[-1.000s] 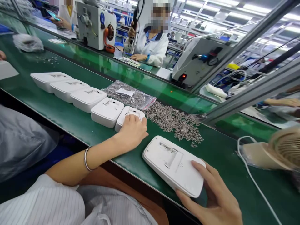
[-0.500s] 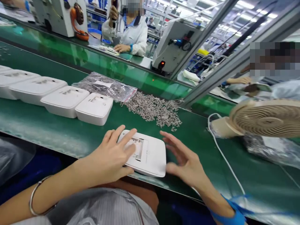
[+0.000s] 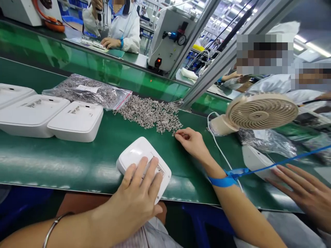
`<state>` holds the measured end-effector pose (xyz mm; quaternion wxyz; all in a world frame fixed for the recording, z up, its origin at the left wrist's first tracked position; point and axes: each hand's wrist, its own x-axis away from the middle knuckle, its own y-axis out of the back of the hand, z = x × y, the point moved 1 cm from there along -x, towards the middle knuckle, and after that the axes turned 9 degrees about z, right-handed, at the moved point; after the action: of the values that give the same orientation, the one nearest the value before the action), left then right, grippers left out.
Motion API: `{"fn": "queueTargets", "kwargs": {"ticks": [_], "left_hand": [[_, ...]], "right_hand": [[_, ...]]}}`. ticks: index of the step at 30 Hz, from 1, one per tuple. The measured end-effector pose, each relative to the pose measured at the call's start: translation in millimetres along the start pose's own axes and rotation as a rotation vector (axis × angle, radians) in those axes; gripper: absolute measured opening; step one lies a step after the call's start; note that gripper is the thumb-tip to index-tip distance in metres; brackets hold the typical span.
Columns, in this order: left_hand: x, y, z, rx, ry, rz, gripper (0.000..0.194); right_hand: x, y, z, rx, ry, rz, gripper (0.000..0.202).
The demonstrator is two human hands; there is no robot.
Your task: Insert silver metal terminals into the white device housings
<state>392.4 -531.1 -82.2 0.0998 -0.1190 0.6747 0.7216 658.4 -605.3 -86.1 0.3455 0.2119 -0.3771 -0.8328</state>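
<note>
A white plastic housing (image 3: pixel 134 151) with a recessed compartment sits turned at an angle on the green belt in front of me. Across its top spread the fingers of my left hand (image 3: pixel 141 193), with the thumb by its near edge, gripping it. My right hand (image 3: pixel 190 139) is closed in a pinch at the near right edge of a pile of small metal parts (image 3: pixel 150 113). A tiny metal piece shows at its fingertips; its exact shape is too small to tell.
More white housings (image 3: pixel 77 120) line the belt at left. Behind them lies a plastic bag of metal parts (image 3: pixel 85 91). At right stand a beige fan (image 3: pixel 261 113) with a white cable and another housing (image 3: pixel 258 160), near a co-worker's hand (image 3: pixel 302 189). A metal post (image 3: pixel 201 82) rises behind.
The housing has been turned and its compartment now lies under my left hand. My right hand has left its side and moved to the metal pile, closing into a pinch. A co-worker's hand has appeared at right.
</note>
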Motion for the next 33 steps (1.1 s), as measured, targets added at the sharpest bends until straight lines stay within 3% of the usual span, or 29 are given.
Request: {"fn": "queueTargets", "kwargs": {"ticks": [5, 9, 12, 21, 26, 29, 33], "left_hand": [[-18, -7.0, -2, -0.056, 0.053, -0.056, 0.059], [-24, -11.2, -4, -0.038, 0.053, -0.164, 0.049], [-23, -14.0, -5, -0.021, 0.042, -0.216, 0.044], [-22, -13.4, -10, -0.102, 0.151, -0.142, 0.053], [-20, -12.9, -14, -0.169, 0.215, -0.124, 0.054], [-19, -13.3, -15, -0.176, 0.218, -0.138, 0.054], [-20, -14.4, -15, -0.182, 0.215, -0.139, 0.053]], "right_hand": [[0, 0, -4, -0.094, 0.003, -0.047, 0.014], [6, -3, -2, -0.160, 0.021, -0.126, 0.006], [9, -5, 6, -0.130, 0.083, -0.180, 0.013], [14, -7, 20, -0.251, 0.076, -0.310, 0.009], [9, -9, 9, -0.276, 0.036, -0.325, 0.008], [4, -8, -2, -0.267, 0.009, -0.426, 0.019], [5, -7, -4, -0.089, 0.021, -0.460, 0.018]]}}
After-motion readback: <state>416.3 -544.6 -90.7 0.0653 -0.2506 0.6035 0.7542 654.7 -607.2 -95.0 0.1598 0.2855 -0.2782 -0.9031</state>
